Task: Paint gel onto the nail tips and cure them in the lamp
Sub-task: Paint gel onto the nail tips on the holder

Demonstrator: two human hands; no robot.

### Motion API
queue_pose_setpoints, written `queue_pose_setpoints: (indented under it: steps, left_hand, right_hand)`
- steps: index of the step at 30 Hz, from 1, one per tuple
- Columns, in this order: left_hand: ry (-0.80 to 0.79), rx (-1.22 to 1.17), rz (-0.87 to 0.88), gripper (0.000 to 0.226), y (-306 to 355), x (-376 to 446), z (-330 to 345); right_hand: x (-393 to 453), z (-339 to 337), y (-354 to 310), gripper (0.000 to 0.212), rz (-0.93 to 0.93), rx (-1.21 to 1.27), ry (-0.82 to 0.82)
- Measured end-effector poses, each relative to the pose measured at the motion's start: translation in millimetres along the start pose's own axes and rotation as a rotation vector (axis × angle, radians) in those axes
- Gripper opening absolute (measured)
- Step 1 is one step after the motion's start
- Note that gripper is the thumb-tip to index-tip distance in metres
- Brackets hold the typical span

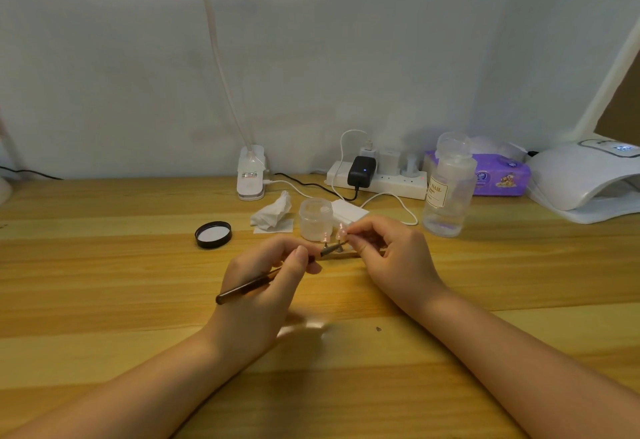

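Head view puts me in the painting step: my left hand (273, 272) grips the dark-handled brush (256, 283) with its bristle end just beside the pink nail tip (342, 232), which my right hand (388, 251) pinches near the middle of the wooden table (104, 265), in front of the open gel jar (316, 219). Next, I judge, comes a light, even stroke, then a carry to the curing lamp (585, 179) at far right. That tip looks small, glossy and translucent pink.

A home nail desk: wooden table (104, 265), curing lamp (585, 179), power strip (391, 180), clip-on lamp (251, 175).
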State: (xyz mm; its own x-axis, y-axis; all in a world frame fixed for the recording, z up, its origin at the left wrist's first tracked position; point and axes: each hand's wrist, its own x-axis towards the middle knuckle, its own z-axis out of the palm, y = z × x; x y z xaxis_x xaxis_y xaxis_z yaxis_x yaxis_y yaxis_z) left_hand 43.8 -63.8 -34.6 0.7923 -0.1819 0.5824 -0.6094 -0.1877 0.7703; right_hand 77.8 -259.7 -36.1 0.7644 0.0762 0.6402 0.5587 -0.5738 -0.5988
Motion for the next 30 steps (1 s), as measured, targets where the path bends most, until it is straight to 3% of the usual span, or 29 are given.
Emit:
queue_pose_setpoints:
  steps: [14, 30]
  left_hand:
    - [0.048, -0.071, -0.058, 0.029, -3.7, 2.0, 1.4]
    - [0.055, -0.087, -0.072, 0.019, -1.2, 2.8, 2.4]
  right_hand:
    - [-0.1, 0.0, -1.3, 0.012, -0.005, 0.023, -0.015]
    - [-0.6, -0.7, -1.5, 0.011, -0.013, 0.019, -0.020]
